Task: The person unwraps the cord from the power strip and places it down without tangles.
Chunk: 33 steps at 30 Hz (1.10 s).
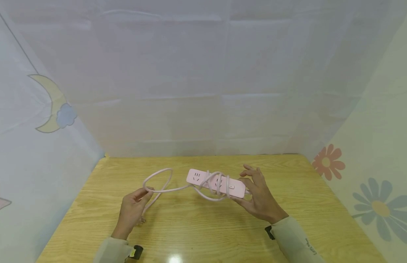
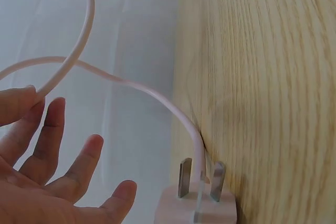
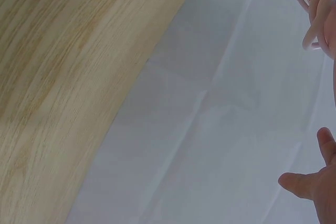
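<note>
A pink power strip (image 1: 236,187) is held above the table by my right hand (image 1: 260,199), which grips its right end between thumb and fingers. Loops of its pale pink cord (image 1: 212,199) wrap around the strip's middle. On the left, my left hand (image 1: 132,210) pinches the cord between thumb and forefinger, its other fingers spread in the left wrist view. From that pinch the cord curves in a loose loop down to a pink plug (image 2: 194,205) with metal prongs, low beside the left hand. Only part of the wrapped strip shows at the edge of the right wrist view.
Beneath both hands lies a light wood-grain table (image 1: 197,226). A pale, creased cloth wall (image 1: 203,120) rises at its back edge, with printed side walls left and right. Black bands sit at both sleeves.
</note>
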{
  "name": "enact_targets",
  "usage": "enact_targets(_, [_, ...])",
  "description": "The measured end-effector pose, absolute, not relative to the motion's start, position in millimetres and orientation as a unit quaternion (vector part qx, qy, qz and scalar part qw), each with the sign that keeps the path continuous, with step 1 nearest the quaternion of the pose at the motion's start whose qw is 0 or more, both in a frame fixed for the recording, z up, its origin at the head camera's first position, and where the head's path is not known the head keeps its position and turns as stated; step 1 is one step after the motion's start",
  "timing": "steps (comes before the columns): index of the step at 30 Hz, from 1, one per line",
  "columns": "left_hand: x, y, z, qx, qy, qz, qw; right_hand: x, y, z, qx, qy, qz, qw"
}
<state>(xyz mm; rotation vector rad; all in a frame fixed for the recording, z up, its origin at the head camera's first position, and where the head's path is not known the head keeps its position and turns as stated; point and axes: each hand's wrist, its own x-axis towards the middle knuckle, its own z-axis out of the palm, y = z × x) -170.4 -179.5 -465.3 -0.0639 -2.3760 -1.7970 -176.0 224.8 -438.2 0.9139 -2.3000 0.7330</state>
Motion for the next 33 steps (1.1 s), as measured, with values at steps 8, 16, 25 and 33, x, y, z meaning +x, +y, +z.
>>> enact_targets(8, [-168.9,-181.1,-460.5,-0.035,-0.826,-0.554,0.092,-179.3,225.4,-442.2,0.347,-0.849,0.275,0.288])
enact_targets(16, [-163.8,-179.9,-449.2,-0.077,-0.843,-0.513,0.142,-178.3,225.5,-440.2,0.341,-0.856,0.275,0.276])
enact_targets(25, [-160.8,-170.6,-437.6,-0.149,-0.841,-0.470,0.221,-178.9,225.5,-440.7,0.343,-0.853,0.273,0.283])
enact_targets(33, [-159.9,-154.1,-425.5,-0.227,-0.842,-0.409,0.269,-177.7,225.8,-439.5,0.339,-0.856,0.277,0.273])
